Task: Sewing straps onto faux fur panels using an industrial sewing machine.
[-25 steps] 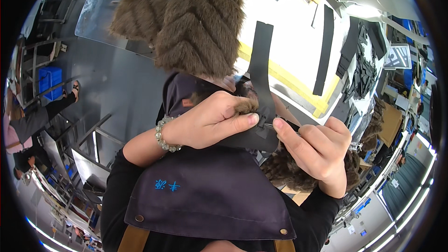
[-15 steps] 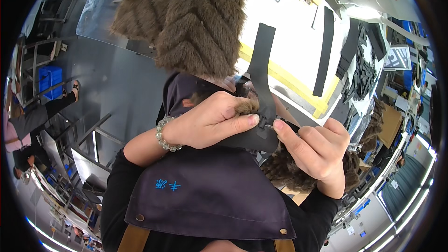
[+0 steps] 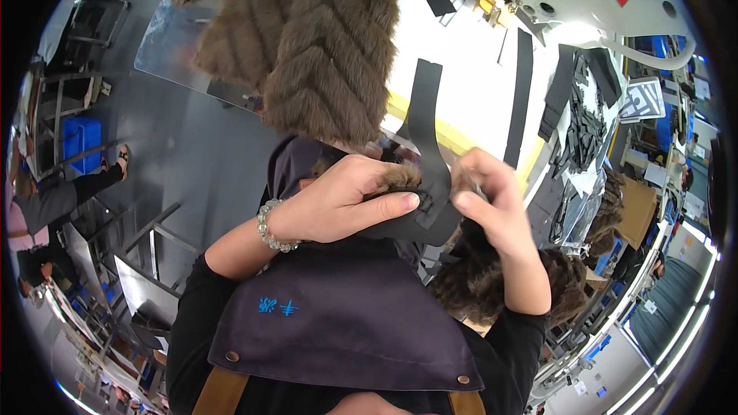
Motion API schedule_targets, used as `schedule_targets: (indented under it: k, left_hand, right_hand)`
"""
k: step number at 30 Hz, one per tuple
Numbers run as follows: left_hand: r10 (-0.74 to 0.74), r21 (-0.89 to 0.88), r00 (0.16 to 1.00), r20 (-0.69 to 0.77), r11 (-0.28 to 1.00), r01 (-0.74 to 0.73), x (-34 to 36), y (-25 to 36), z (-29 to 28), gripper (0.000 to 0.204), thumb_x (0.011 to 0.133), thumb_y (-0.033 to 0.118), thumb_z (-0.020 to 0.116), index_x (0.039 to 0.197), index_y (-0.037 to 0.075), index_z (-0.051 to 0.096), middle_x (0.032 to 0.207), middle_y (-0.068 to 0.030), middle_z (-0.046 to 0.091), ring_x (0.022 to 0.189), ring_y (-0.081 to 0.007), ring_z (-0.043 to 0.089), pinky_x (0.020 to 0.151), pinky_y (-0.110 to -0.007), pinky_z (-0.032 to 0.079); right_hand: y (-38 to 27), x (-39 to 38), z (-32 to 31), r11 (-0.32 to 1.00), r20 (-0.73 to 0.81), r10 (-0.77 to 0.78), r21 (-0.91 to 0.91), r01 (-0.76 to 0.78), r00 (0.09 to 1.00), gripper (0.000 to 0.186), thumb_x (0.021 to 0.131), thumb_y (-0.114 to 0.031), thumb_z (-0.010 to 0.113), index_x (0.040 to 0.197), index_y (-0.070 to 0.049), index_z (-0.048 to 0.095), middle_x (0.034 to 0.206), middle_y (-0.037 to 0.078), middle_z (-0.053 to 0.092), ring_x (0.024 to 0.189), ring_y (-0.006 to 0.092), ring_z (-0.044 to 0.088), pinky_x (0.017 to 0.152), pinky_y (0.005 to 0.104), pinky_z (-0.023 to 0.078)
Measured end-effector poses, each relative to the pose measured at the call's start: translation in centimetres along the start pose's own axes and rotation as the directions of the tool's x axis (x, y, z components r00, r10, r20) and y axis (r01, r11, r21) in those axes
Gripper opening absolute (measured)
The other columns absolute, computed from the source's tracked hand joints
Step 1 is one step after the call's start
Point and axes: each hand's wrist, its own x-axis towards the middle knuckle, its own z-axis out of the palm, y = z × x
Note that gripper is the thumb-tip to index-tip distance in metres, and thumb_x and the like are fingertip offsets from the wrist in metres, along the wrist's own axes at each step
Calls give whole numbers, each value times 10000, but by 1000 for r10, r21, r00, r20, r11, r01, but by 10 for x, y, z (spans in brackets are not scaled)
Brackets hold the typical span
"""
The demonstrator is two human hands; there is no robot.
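My left hand (image 3: 350,204), with a beaded bracelet at the wrist, grips a piece of black fabric (image 3: 427,134) with a tuft of brown fur (image 3: 400,177) at the fingers. The fabric rises as a long strip over the lit worktop. My right hand (image 3: 492,204), blurred, is just right of it, fingers closed on a small, thin metal tool (image 3: 474,184) whose shape is unclear. Brown fur pieces with chevron rows (image 3: 327,61) lie above my hands, and more dark fur (image 3: 557,284) is at lower right, beside my right forearm.
The white worktop (image 3: 473,69) has yellow tape edging, loose black strips (image 3: 519,92) and a heap of cut pieces (image 3: 580,131). A white machine (image 3: 607,0) stands at top right. A cardboard sheet (image 3: 634,211) is at right. A person's leg (image 3: 92,184) and a blue bin (image 3: 81,142) are at left.
My right hand has moved up and slightly left, its fingers now raised beside the black strip. My left hand stays on the fabric. The surrounding view has shifted slightly downward.
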Motion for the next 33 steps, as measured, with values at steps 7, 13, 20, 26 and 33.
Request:
schedule_targets:
  k: [7, 13, 20, 26, 33]
  left_hand:
    - [37, 70, 987, -158, 997, -26, 2, -14, -2, 326, 951, 237, 543, 1024, -79, 572, 729, -38, 534, 698, -67, 446, 625, -250, 415]
    - [-81, -167, 924, -373, 986, 18, 12, -35, -11, 308, 1004, 195, 424, 1087, -36, 608, 926, 26, 612, 878, -24, 506, 801, -193, 427]
    - [64, -32, 858, -510, 995, -94, 21, -32, -28, 439, 965, 261, 519, 622, 2, 427, 579, 56, 322, 587, -38, 294, 481, -267, 294]
    - [125, 32, 880, -458, 992, -124, 17, -11, -26, 410, 954, 226, 530, 646, -20, 418, 572, 34, 305, 587, -56, 273, 482, -288, 282]
    - [146, 171, 877, -458, 983, -74, 13, -2, -21, 387, 944, 201, 539, 660, -41, 439, 540, -49, 310, 569, -82, 275, 478, -311, 297]
  right_hand:
    - [-4, 40, 20, 984, -214, -139, 82, 160, 967, 393, 776, -22, 729, 766, -123, 349, 665, -72, 336, 581, 10, 300, 508, 180, 244]
    - [4, 54, 39, 843, -306, -538, -214, 494, 786, 356, 769, -10, 731, 757, -95, 385, 688, -45, 474, 551, 10, 362, 489, 181, 297]
    - [13, 50, 42, -64, 420, -852, -676, 734, 312, 156, 621, -71, 616, 681, -94, 475, 987, 127, 697, 434, 92, 411, 479, 235, 295]
    - [20, 39, 35, -149, 494, -818, -677, 721, 295, 168, 622, -68, 604, 665, -99, 444, 957, 124, 704, 445, 89, 400, 490, 225, 297]
    - [18, 33, 32, -287, 586, -780, -648, 705, 221, 234, 609, 27, 567, 686, -74, 371, 979, 152, 697, 446, 116, 396, 483, 226, 295]
